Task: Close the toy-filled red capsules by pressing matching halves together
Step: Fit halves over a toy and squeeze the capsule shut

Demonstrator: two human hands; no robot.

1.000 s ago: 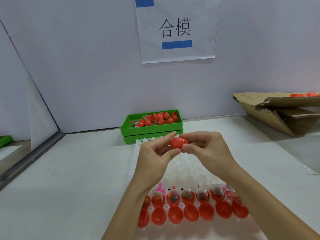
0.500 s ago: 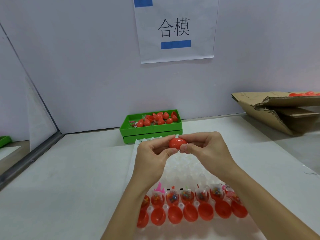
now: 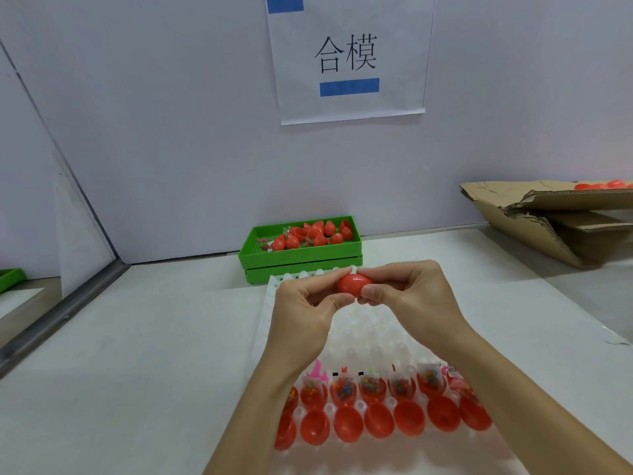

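Pinching red capsule [image 3: 354,285], seemingly closed, two-handed.

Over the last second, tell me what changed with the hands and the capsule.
Very little changed. Both hands, left and right, keep pinching the red capsule between them above the white tray, and the grip barely shifted. Nothing was let go or picked up. The open halves in the tray and the green bin stayed put.

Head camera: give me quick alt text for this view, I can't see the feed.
Both hands, left hand and right hand, pinch a red capsule between them above a white tray. Near the tray's front edge sit a row of toy-filled halves and a row of empty halves. A green bin stands behind.
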